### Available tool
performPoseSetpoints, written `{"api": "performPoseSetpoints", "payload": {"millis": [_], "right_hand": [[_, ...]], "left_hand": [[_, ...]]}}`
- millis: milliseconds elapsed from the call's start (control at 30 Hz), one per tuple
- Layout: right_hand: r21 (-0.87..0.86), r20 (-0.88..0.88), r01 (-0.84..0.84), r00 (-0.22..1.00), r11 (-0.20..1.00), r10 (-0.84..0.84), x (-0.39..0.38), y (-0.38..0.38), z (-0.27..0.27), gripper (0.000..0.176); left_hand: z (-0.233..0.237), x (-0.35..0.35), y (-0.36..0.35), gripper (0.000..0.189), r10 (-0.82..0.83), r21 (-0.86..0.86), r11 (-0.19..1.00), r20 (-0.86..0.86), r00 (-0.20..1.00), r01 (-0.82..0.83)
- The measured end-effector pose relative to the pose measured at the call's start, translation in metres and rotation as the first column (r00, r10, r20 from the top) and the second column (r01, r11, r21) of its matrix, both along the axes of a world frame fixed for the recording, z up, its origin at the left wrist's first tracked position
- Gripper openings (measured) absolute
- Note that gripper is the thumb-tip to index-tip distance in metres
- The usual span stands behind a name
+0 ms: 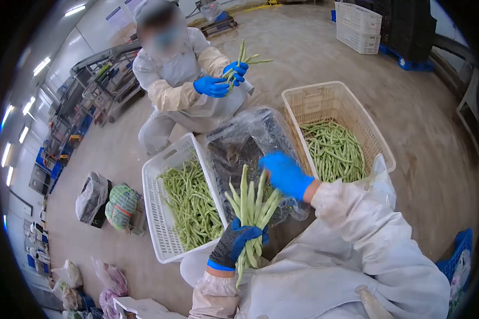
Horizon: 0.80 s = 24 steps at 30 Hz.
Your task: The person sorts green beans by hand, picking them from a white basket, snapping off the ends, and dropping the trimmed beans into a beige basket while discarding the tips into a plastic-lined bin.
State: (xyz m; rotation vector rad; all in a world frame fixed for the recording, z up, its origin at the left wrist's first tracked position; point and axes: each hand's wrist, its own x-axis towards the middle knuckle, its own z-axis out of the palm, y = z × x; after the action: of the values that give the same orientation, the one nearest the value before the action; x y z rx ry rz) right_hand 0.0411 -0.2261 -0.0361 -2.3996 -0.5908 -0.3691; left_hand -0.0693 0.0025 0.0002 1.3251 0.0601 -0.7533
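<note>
My left hand (238, 243), in a grey and blue glove, is closed around a bunch of long green beans (254, 204). The beans stand nearly upright, their ends sticking out above and below my fist. Just above and to the right of their tops is my right hand (287, 174), blue-gloved and smeared by motion. Its fingers do not show clearly. Behind the bunch lies a dark crate covered with clear plastic film (247, 135). More green beans (192, 207) fill the white crate (155, 220) at left, and others (332, 150) lie in the beige crate (375, 130) at right.
Across from me a crouching person in white holds several beans in blue-gloved hands (213, 86). Stacked white crates (358, 27) stand at the back right. On the left floor are a green bundle (123, 207), a plastic-covered black box (93, 199) and bags (112, 279).
</note>
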Motion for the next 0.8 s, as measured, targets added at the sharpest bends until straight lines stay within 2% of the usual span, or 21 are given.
{"api": "performPoseSetpoints", "payload": {"millis": [33, 67, 133, 167, 200, 233, 267, 300, 367, 600, 667, 700, 767, 800], "right_hand": [[-0.020, 0.073, 0.185, 0.980, 0.983, -0.183, 0.010, -0.009, -0.001, 0.013], [-0.012, 0.078, 0.182, 0.980, 0.983, -0.181, 0.017, -0.017, 0.003, 0.013], [-0.030, 0.135, 0.112, 0.985, 0.993, -0.107, 0.022, -0.032, 0.011, 0.025], [0.038, 0.494, 0.004, 0.869, 0.999, -0.022, 0.018, -0.024, 0.020, 0.033], [0.035, 0.494, 0.008, 0.869, 0.999, -0.024, 0.009, -0.017, 0.028, 0.033], [0.095, 0.262, -0.167, 0.955, 0.981, 0.137, -0.002, -0.010, 0.038, 0.036], [0.194, 0.025, -0.315, 0.948, 0.929, 0.316, -0.008, -0.007, 0.045, 0.040], [0.192, 0.024, -0.314, 0.949, 0.930, 0.315, -0.009, -0.006, 0.049, 0.040], [-0.016, -0.116, -0.372, 0.923, 0.928, 0.367, -0.011, -0.005, 0.052, 0.034], [-0.229, -0.149, -0.414, 0.909, 0.881, 0.388, -0.013, -0.010, 0.054, 0.026], [-0.340, 0.082, -0.317, 0.928, 0.885, 0.364, -0.015, -0.009, 0.042, 0.027], [-0.340, 0.081, -0.318, 0.928, 0.885, 0.364, -0.017, -0.007, 0.036, 0.027], [-0.242, 0.060, -0.204, 0.973, 0.949, 0.224, -0.022, -0.002, 0.031, 0.027], [-0.242, 0.061, -0.205, 0.972, 0.948, 0.226, -0.020, -0.001, 0.022, 0.027]], "left_hand": [[0.002, 0.000, 0.002, 0.043, -0.028, 0.004, 1.000, 0.011, 1.000, 0.028], [0.002, 0.000, 0.005, 0.043, -0.025, 0.010, 1.000, 0.017, 1.000, 0.025], [-0.006, -0.006, 0.009, 0.047, 0.022, 0.061, 0.998, 0.071, 0.997, -0.026], [-0.010, -0.003, 0.012, 0.047, -0.006, 0.089, 0.996, 0.109, 0.994, -0.004], [-0.012, -0.002, 0.012, 0.047, -0.009, 0.086, 0.996, 0.109, 0.994, 0.000], [-0.012, -0.001, 0.011, 0.045, -0.023, 0.105, 0.994, 0.119, 0.993, 0.011], [-0.012, 0.000, 0.010, 0.043, -0.036, 0.123, 0.992, 0.129, 0.991, 0.020], [-0.013, 0.000, 0.009, 0.043, -0.036, 0.120, 0.993, 0.129, 0.991, 0.021], [-0.018, 0.000, 0.009, 0.043, -0.049, 0.093, 0.995, 0.111, 0.993, 0.039], [-0.025, 0.001, 0.010, 0.042, -0.032, 0.101, 0.995, 0.108, 0.994, 0.022], [-0.027, 0.001, 0.011, 0.042, -0.038, 0.114, 0.993, 0.127, 0.991, 0.024], [-0.028, 0.001, 0.010, 0.042, -0.037, 0.114, 0.993, 0.126, 0.991, 0.023], [-0.028, 0.001, 0.009, 0.044, -0.046, 0.155, 0.988, 0.196, 0.979, 0.015], [-0.025, 0.004, 0.007, 0.044, -0.044, 0.155, 0.988, 0.197, 0.979, 0.013]]}}
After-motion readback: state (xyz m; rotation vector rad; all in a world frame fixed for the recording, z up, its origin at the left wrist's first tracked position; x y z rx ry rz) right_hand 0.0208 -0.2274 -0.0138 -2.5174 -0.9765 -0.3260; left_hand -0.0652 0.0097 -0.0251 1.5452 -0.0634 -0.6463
